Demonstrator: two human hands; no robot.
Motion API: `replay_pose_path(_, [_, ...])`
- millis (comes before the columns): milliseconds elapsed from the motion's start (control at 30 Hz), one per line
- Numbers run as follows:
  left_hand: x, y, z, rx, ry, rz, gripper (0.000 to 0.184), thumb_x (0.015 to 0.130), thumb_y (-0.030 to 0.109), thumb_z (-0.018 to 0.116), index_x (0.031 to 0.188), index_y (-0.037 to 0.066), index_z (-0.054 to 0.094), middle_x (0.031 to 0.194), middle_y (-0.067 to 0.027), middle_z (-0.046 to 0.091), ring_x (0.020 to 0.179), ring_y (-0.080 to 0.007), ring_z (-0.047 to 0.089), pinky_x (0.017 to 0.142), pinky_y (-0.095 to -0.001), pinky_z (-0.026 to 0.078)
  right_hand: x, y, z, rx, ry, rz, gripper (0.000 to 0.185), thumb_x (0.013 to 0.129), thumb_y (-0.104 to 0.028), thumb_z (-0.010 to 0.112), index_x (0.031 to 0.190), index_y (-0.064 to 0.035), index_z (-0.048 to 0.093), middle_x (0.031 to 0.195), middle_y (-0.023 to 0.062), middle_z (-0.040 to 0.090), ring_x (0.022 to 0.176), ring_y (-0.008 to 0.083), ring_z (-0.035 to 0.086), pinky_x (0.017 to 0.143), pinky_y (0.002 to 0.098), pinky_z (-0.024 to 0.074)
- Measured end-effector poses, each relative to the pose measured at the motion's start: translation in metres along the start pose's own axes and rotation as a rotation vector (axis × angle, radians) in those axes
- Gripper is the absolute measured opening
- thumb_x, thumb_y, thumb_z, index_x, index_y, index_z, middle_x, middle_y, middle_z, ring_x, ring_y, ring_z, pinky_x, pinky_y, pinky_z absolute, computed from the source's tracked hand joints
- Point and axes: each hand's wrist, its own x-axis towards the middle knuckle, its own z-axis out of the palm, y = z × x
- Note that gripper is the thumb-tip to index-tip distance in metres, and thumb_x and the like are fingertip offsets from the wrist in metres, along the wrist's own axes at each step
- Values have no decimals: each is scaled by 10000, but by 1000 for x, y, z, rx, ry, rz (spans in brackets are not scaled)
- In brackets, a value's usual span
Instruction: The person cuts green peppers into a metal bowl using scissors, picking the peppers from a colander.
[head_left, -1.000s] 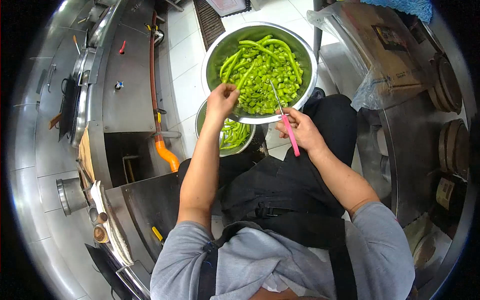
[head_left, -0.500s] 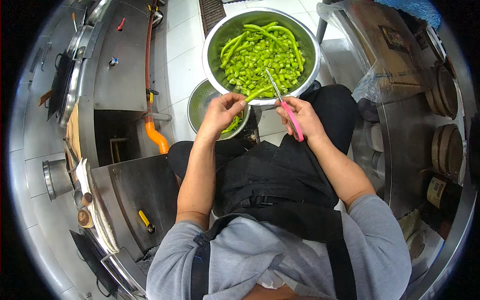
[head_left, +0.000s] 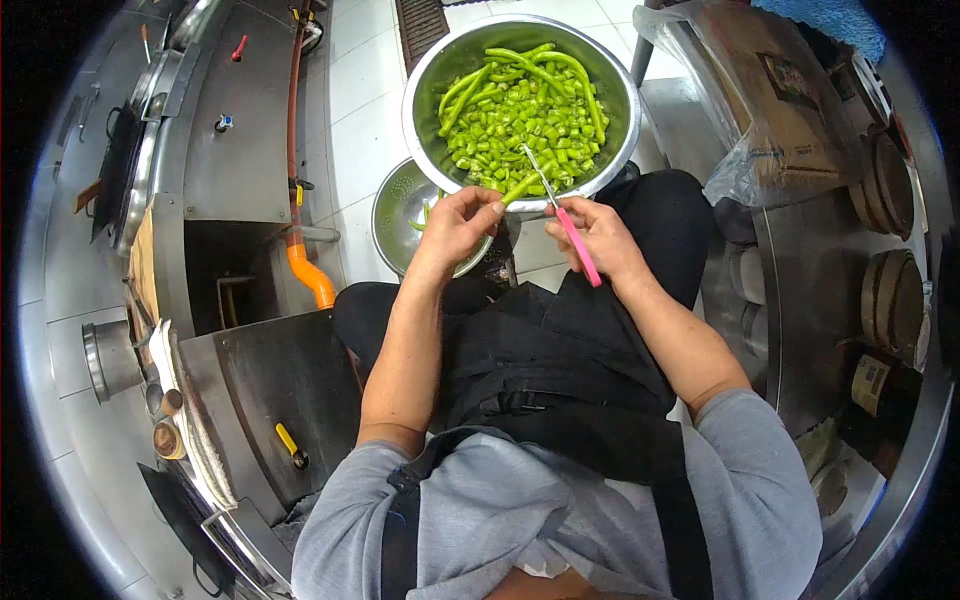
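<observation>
Left hand (head_left: 458, 235) pinches a bean (head_left: 521, 188), now brought to the scissors (head_left: 570, 230) gripped by the right hand (head_left: 608, 245); judged positioned for cutting.

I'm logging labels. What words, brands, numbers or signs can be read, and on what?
Nothing can be read with certainty.
Dark printed panel on the cardboard box: too small to read.
Bluish print on the box or its plastic: too blurred.
Pale label on the dark item at right: too small.
</observation>
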Motion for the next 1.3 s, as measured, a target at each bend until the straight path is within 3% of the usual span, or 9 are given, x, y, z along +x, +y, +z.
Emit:
replay_pose_path(100, [5, -2, -6, -6, 36, -6, 217, 870, 178, 652, 1010, 14, 636, 723, -6, 604, 569, -41, 488, 464, -192, 315, -3, -6, -2, -10, -25, 64, 409, 806, -208, 739, 1116, 15, 591, 763, 48, 638, 619, 82, 570, 491, 228, 462])
replay_pose_path(267, [7, 6, -2, 0, 163, -34, 215, 871, 168, 644, 1011, 6, 631, 722, -2, 599, 581, -45, 499, 477, -188, 326, 1, 2, 4, -56, -15, -22, 483, 782, -228, 763, 1152, 21, 577, 774, 58, 651, 613, 90, 578, 493, 240, 466])
replay_pose_path(467, [6, 1, 11, 24, 2, 27, 219, 872, 178, 644, 1009, 8, 626, 740, 0, 604, 625, -57, 530, 494, -192, 351, 2, 5, 2, -50, -43, -41, 489, 780, -234, 764, 1151, 24, 578, 790, 62, 656, 609, 87, 575, 517, 244, 468])
replay_pose_path(767, [11, 5, 3, 59, 136, -17, 206, 866, 173, 639, 1002, 19, 627, 728, 0, 607, 608, -54, 524, 489, -196, 340, -2, -5, 1, -75, -16, 75, 432, 801, -240, 742, 1114, 21, 598, 796, 60, 659, 635, 88, 581, 545, 230, 471])
replay_pose_path(900, [12, 5, 6, 33, 189, -18, 201, 872, 181, 633, 1001, 27, 631, 726, -2, 608, 602, -51, 518, 488, -196, 335, 1, 5, 4, -50, -41, -5, 443, 799, -245, 746, 1119, 22, 595, 803, 58, 662, 638, 89, 587, 541, 242, 479])
replay_pose_path(1000, [12, 3, 15, -10, 86, 32, 208, 876, 194, 641, 1004, 29, 634, 724, 2, 604, 600, -51, 516, 487, -197, 339, 1, 6, 3, -162, -64, -32, 451, 796, -247, 749, 1120, 25, 593, 813, 60, 664, 650, 88, 594, 567, 241, 488])
replay_pose_path(1033, [10, 5, 19, -22, 65, 33, 205, 869, 149, 656, 984, -20, 641, 669, -8, 590, 572, -82, 527, 531, -236, 418, 0, 5, 3, -129, -51, -32, 442, 797, -245, 749, 1114, 24, 598, 804, 54, 663, 644, 82, 586, 571, 237, 480])
replay_pose_path(1300, [12, 3, 15, -13, 120, -37, 238, 889, 188, 634, 995, -26, 640, 654, -6, 579, 544, -74, 509, 497, -225, 384, -4, -4, 3, -85, -15, 11, 392, 809, -227, 735, 1090, 19, 614, 744, 19, 652, 607, 56, 537, 543, 213, 423])
